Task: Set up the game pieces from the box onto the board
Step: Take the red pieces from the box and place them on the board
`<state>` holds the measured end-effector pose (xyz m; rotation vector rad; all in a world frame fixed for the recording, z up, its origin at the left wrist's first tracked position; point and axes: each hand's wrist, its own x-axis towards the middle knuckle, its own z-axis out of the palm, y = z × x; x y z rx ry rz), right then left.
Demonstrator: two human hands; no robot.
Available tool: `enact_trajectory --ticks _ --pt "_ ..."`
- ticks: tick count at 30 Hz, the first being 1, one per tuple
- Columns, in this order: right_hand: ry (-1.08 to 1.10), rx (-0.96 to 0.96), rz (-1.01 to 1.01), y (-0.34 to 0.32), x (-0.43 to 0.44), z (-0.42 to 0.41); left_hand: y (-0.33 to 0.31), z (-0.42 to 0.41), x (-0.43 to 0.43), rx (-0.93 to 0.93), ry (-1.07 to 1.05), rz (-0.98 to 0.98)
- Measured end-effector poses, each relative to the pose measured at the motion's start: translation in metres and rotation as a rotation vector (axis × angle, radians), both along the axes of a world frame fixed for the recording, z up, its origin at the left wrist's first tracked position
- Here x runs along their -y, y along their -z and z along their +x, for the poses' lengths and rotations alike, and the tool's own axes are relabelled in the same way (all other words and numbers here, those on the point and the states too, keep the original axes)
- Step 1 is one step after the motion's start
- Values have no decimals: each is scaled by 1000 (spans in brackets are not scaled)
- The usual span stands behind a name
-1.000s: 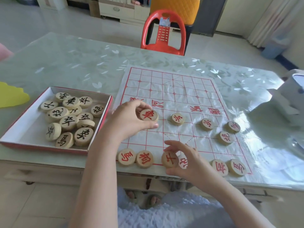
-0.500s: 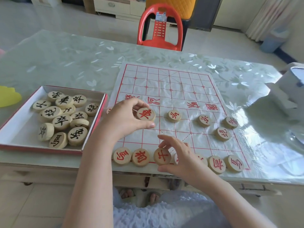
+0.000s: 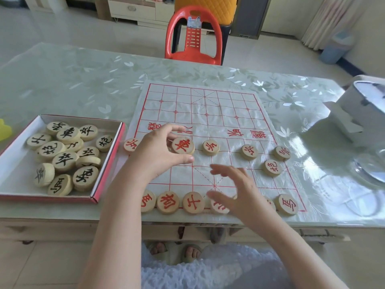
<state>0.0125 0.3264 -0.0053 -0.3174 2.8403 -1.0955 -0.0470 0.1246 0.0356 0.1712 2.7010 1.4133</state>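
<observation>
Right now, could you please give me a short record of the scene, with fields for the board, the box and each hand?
Xiangqi board: red-lettered pieces on its near half
Box: holds black-lettered pieces
Left hand: pinches a red-lettered chariot piece over the board
Right hand: open, fingers spread above the near-row pieces

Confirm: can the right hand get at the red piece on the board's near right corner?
Probably yes. The right hand is open and empty above the near row; the corner piece lies uncovered just right of it. The left hand, pinching another red piece, is off to the left.
</observation>
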Motion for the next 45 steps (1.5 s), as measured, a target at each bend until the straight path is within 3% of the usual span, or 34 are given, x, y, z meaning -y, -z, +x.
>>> enact_trajectory --ticks 6,12,16,23,29,35,42,45 --pt "394 -80 -259 -7 -51 -1 6 -8 -48 -25 63 -37" --pt "734 -145 -523 -15 -111 14 13 1 -129 -46 284 -10" --pt "870 -173 -602 -17 -141 25 28 16 -190 -56 418 -91" --pt "898 -99 -647 -9 -169 32 55 28 -253 -106 468 -228" --pt "916 -56 -674 -2 -185 35 69 32 -269 -190 504 -380" --pt "878 -27 -709 2 -183 34 74 32 -268 -160 531 -418" --pt "745 6 -657 1 -164 27 29 14 -217 -117 271 -34" --pt "657 19 -603 -2 -148 23 13 0 -171 -106 94 15"
